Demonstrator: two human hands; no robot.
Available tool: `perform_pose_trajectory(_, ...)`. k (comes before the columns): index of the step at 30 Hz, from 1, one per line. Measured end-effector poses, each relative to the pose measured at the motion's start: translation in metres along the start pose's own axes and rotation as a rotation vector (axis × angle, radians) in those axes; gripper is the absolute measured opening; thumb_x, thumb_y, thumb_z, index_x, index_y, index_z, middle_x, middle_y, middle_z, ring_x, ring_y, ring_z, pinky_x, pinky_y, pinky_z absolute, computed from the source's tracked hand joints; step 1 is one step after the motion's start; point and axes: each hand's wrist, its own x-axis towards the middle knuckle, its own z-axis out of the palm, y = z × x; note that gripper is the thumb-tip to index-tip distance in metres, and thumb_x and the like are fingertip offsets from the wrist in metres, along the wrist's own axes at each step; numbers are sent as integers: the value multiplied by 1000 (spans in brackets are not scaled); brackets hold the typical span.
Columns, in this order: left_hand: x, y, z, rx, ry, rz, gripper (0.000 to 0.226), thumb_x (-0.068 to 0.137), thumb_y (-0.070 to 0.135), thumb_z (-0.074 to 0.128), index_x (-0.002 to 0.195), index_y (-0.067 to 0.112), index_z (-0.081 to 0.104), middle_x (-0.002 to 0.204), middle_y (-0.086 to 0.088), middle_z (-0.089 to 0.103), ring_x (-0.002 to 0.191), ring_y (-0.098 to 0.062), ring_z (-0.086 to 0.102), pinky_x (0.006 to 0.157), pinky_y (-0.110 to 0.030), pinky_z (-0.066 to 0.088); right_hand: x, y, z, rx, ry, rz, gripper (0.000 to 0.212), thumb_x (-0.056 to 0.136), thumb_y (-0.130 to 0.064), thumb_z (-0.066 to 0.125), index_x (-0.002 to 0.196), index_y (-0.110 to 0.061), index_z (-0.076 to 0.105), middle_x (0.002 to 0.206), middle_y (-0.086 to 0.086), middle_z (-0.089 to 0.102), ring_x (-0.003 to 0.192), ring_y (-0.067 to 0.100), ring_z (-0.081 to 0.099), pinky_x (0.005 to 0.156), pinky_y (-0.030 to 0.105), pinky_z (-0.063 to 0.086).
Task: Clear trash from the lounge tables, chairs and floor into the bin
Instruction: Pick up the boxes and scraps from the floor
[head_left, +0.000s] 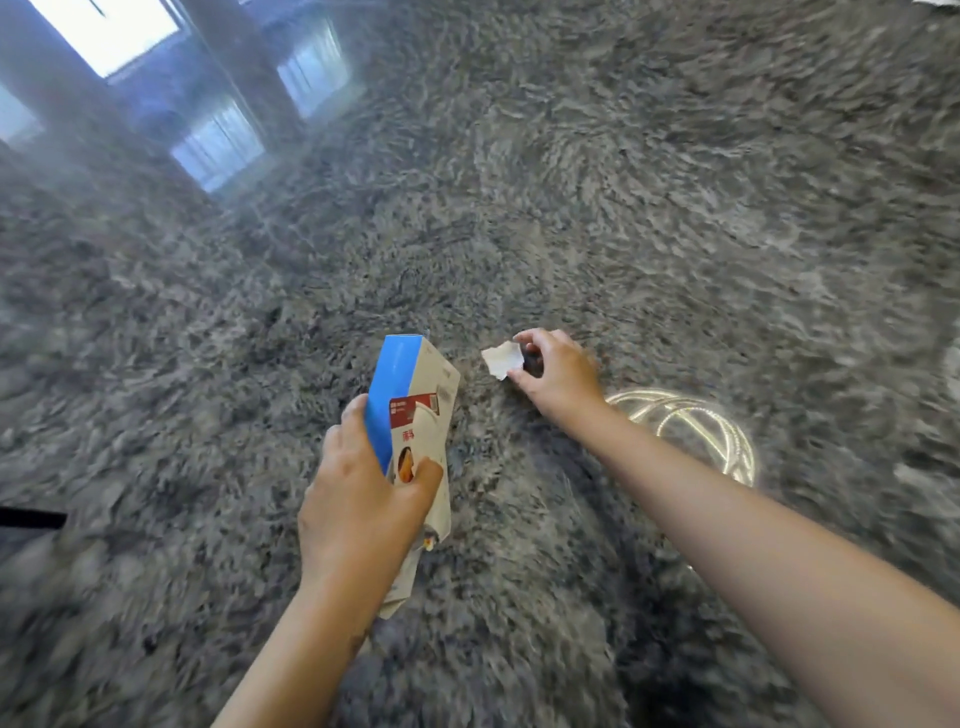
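Observation:
My left hand (363, 499) grips a flattened cardboard box (415, 415), white with a blue side and a red label, held upright above the shaggy grey rug (623, 208). To its right, my right hand (556, 371) reaches down to the rug and pinches a small torn scrap of white paper (501, 359) between thumb and fingertips. The scrap sits just above the rug's pile. No bin is in view.
The glossy floor (156, 104) at the upper left reflects bright windows. A coil of clear shiny rings (691, 431) lies on the rug under my right forearm. A dark flat edge (31, 517) shows at the far left.

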Motion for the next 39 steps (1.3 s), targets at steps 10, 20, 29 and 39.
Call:
perform_pose_trajectory(10, 3, -5, 9, -12, -49, -15, 75, 78, 32, 63, 143, 23, 27, 126, 1, 46, 106, -23, 51, 77, -31, 36, 2, -6, 16, -256, 108, -92, 20, 86, -22, 58, 106, -20, 62, 107, 5, 50, 106, 26, 44, 85, 34, 28)
perform_pose_trajectory(20, 2, -2, 8, -138, -24, 27, 72, 77, 33, 62, 141, 24, 31, 123, 2, 50, 99, -14, 48, 78, -28, 35, -77, -19, -22, 516, -110, -46, 8, 82, -22, 68, 78, -16, 63, 66, -7, 59, 58, 5, 49, 54, 14, 35)
perform_pose_trajectory(29, -24, 35, 19, -245, -47, 140, 81, 72, 39, 68, 142, 20, 32, 134, 1, 47, 119, -11, 43, 82, -10, 26, -122, -21, -40, 672, -213, 54, 16, 92, -11, 53, 84, -1, 61, 65, -1, 58, 60, 4, 54, 62, 18, 45)
perform_pose_trajectory(39, -52, 102, -13, -135, -58, 290, 72, 79, 44, 58, 142, 20, 31, 122, -2, 50, 103, -23, 53, 75, -29, 36, -172, -31, -124, 62, 166, -36, 31, 89, -42, 55, 105, -16, 53, 88, -3, 60, 83, 17, 57, 73, 37, 47)
